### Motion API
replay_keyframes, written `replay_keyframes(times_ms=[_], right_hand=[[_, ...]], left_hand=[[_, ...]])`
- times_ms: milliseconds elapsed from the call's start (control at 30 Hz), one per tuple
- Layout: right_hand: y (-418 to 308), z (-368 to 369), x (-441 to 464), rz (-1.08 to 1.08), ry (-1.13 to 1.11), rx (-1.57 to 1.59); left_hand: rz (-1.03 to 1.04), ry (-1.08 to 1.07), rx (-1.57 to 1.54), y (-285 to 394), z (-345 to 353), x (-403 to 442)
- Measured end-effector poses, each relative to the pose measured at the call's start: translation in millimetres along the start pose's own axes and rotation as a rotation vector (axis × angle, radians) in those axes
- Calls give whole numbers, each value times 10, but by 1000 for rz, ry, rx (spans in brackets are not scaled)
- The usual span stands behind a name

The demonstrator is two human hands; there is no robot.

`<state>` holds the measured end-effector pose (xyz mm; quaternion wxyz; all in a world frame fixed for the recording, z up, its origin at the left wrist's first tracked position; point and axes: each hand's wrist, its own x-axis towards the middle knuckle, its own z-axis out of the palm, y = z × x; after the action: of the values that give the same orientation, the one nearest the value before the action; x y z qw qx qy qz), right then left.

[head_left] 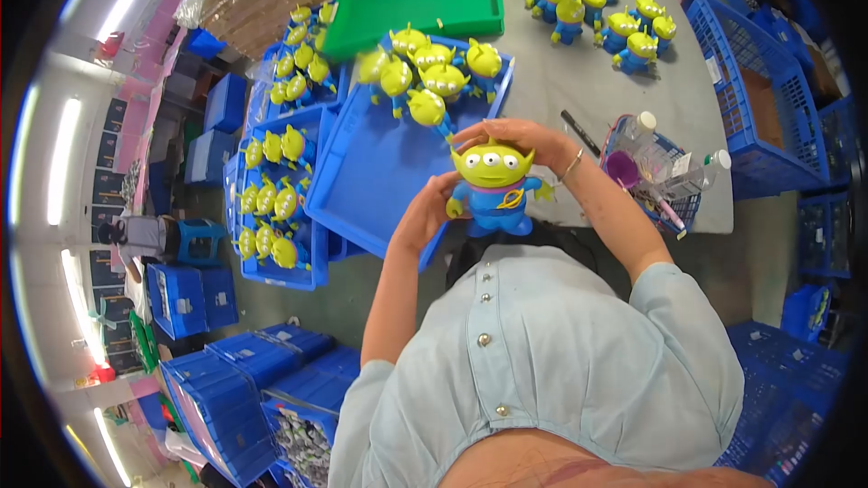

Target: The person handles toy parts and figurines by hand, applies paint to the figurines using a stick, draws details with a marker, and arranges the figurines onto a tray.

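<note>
A three-eyed alien toy figure, with a green-yellow head and blue body, is upright between my two hands, its face toward me. My left hand grips it at the side, by its arm. Curled over the top and back of its head is my right hand; some fingers are hidden behind the figure. Just beyond, a blue tray holds several more alien figures at its far end.
A green tray lies farther back. More figures stand on the grey table at the far right. Right of my hands are a black pen and a basket of bottles. Blue bins with figures stand left; a person is beyond.
</note>
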<state>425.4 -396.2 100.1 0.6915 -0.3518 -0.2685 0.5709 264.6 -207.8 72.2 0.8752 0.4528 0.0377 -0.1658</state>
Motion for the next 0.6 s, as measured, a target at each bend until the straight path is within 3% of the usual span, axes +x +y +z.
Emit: replay_keyframes(times_ms=[33, 133, 200, 267, 600], right_hand=[[3, 24, 5, 15, -4, -77], [90, -49, 166, 48, 3, -111], [157, -82, 194, 181, -17, 127], [236, -125, 211, 199, 57, 134], [629, -267, -41, 70, 306, 71]], left_hand=[[-136, 86, 83, 1, 42, 31], [-116, 112, 99, -6, 163, 1], [-144, 139, 107, -92, 133, -35], [-143, 173, 144, -159, 157, -38], [-38, 380, 105, -369, 30, -219]])
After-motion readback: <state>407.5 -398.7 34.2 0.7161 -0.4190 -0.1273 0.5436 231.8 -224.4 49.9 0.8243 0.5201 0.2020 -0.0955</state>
